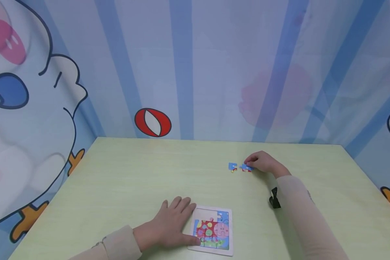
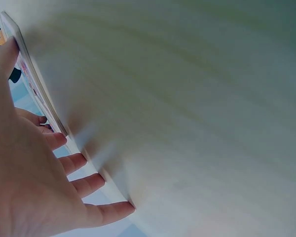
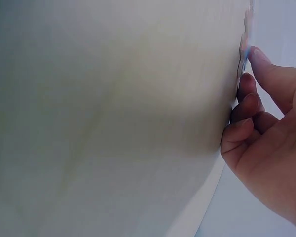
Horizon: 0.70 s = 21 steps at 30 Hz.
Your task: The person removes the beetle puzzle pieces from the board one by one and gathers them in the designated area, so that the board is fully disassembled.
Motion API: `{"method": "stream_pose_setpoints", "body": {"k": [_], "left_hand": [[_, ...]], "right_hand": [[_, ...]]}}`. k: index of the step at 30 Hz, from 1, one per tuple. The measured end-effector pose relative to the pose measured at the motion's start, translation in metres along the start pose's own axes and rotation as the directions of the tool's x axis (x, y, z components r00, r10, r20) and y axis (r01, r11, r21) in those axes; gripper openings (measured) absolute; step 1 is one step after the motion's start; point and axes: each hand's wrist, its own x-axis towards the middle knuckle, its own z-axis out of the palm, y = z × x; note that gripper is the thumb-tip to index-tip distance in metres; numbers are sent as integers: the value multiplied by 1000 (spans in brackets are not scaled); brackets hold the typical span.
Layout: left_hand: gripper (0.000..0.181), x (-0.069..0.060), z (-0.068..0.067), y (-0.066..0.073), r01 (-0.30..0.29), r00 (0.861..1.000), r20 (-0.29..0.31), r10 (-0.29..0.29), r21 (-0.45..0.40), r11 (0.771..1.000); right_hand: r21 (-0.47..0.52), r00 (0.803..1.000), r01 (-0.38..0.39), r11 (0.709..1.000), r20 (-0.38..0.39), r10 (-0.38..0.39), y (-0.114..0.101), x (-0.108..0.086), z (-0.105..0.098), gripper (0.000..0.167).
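Note:
Near the front of the table lies a jigsaw puzzle in a white frame [image 1: 231,233], its picture showing a red spotted bug with a pink face. A pale gap shows at the upper left of its picture. My left hand [image 1: 168,227] has its fingers spread on the table at the frame's left side, and the thumb touches the lower left edge. Farther back, my right hand [image 1: 264,162] pinches a blue and red puzzle piece [image 1: 246,168] at the table surface. A similar loose piece [image 1: 232,166] lies just left of it.
The pale yellow-green table [image 1: 142,173] ends at a printed blue-striped curtain [image 1: 211,72]. A small black object [image 1: 274,198] sits beside the right sleeve [image 1: 299,206].

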Motion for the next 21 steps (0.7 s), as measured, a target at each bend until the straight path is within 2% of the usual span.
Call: {"method": "stream_pose_setpoints", "body": {"k": [15, 21], "left_hand": [[101, 0, 2, -1, -1, 1000, -1, 1, 2, 1000], [102, 0, 1, 0, 0, 1000, 1, 0, -7, 1000]], "right_hand": [[15, 1000, -5, 1000, 16, 5, 0, -5, -6, 28], [41, 998, 66, 997, 12, -66, -8, -12, -12, 30]]}}
